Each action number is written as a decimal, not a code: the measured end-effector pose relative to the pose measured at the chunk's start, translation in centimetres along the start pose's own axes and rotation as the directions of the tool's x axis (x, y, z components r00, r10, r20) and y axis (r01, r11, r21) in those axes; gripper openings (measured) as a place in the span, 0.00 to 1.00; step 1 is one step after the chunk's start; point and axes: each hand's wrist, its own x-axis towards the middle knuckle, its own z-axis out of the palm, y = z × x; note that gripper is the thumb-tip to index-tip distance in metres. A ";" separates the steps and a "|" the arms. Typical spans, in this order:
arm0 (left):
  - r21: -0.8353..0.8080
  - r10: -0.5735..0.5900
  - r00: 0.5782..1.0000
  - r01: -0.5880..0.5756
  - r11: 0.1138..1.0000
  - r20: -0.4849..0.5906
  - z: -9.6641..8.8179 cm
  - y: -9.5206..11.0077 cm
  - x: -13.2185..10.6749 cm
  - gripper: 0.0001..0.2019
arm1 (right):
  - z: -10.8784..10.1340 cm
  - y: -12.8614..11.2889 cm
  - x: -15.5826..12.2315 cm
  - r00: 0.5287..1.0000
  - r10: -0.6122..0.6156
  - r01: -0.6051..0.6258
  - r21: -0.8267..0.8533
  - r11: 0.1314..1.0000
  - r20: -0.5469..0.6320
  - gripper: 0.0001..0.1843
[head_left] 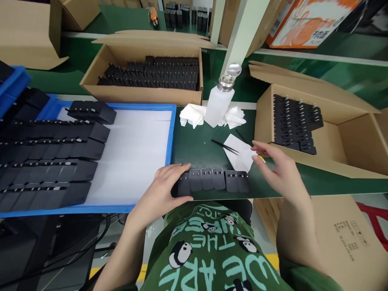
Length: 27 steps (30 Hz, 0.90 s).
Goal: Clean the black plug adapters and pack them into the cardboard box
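Note:
A row of small black plastic blocks (207, 180), each with small shiny metal bits near its top edge, lies along the table's front edge. My left hand (165, 186) is wrapped round the row's left end, fingers behind and thumb in front. My right hand (277, 167) hovers beyond the row's right end, thumb and fingers apart. Close to its fingertips is a small yellow piece (261, 158), apparently the end of a thin dark stick; whether the hand touches it is unclear. Black tweezers (224, 147) lie partly on a white paper sheet (239, 155).
At left, a blue-rimmed tray (171, 141) holds rows of black blocks. Open cartons of pinned black parts stand behind (142, 95) and at right (333, 161). A white pump bottle (218, 106) stands between crumpled tissues (192, 115), before a pale post (242, 32).

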 end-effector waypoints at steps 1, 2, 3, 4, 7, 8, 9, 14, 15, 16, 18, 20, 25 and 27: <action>-0.014 0.006 1.000 -0.006 1.000 0.009 0.1 -0.1 0.1 0.34 | -0.2 1.0 0.3 0.997 0.071 -0.070 -0.008 0.997 0.009 0.21; -0.028 0.010 1.000 -0.010 1.000 0.014 0.1 -0.2 0.3 0.34 | -0.1 1.9 0.6 0.992 0.123 -0.122 -0.024 0.992 0.041 0.20; -0.037 0.013 1.000 -0.013 0.999 0.015 0.3 -0.3 0.4 0.33 | 0.1 2.6 0.8 0.984 0.157 -0.154 -0.043 0.987 0.082 0.19; -0.041 0.015 1.000 -0.015 0.999 0.010 0.4 -0.4 0.5 0.33 | 0.5 3.1 0.9 0.977 0.178 -0.171 -0.061 0.983 0.120 0.19; -0.015 0.031 0.999 -0.032 0.999 -0.011 0.9 -0.8 0.7 0.33 | 2.4 3.3 1.2 0.963 0.208 -0.195 -0.092 0.977 0.171 0.18; 0.004 0.039 0.999 -0.039 0.999 -0.017 1.1 -1.0 0.7 0.32 | 3.0 3.1 1.2 0.959 0.218 -0.204 -0.096 0.974 0.181 0.19; 0.024 0.046 0.999 -0.045 0.999 -0.022 1.2 -1.1 0.7 0.32 | 3.6 2.9 1.3 0.956 0.226 -0.211 -0.096 0.973 0.188 0.18; 0.086 0.062 0.998 -0.059 0.995 -0.032 1.5 -1.4 0.8 0.32 | 3.3 2.6 2.2 0.952 0.163 -0.182 0.049 0.982 0.260 0.13; 0.095 0.064 0.997 -0.060 0.994 -0.039 1.6 -1.5 0.8 0.32 | 2.6 2.8 2.4 0.955 0.141 -0.173 0.103 0.980 0.262 0.13; 0.104 0.069 0.997 -0.064 0.993 -0.046 1.6 -1.6 0.8 0.33 | 1.7 3.0 2.6 0.960 0.123 -0.167 0.160 0.973 0.252 0.13; 0.114 0.080 0.995 -0.073 0.991 -0.058 1.8 -1.9 0.8 0.33 | -0.1 3.2 2.8 0.973 0.094 -0.152 0.281 0.948 0.210 0.15; 0.116 0.087 0.994 -0.079 0.990 -0.069 2.0 -2.2 0.8 0.33 | -1.4 3.0 2.8 0.986 0.067 -0.123 0.396 0.910 0.152 0.17; 0.104 0.084 0.993 -0.075 0.992 -0.080 2.2 -2.7 0.8 0.33 | -2.3 1.0 3.5 1.000 0.004 0.009 0.594 0.804 -0.022 0.22; 0.095 0.066 0.995 -0.058 0.994 -0.077 2.2 -2.6 0.8 0.32 | -2.1 0.2 4.4 0.996 -0.028 0.073 0.622 0.780 -0.082 0.24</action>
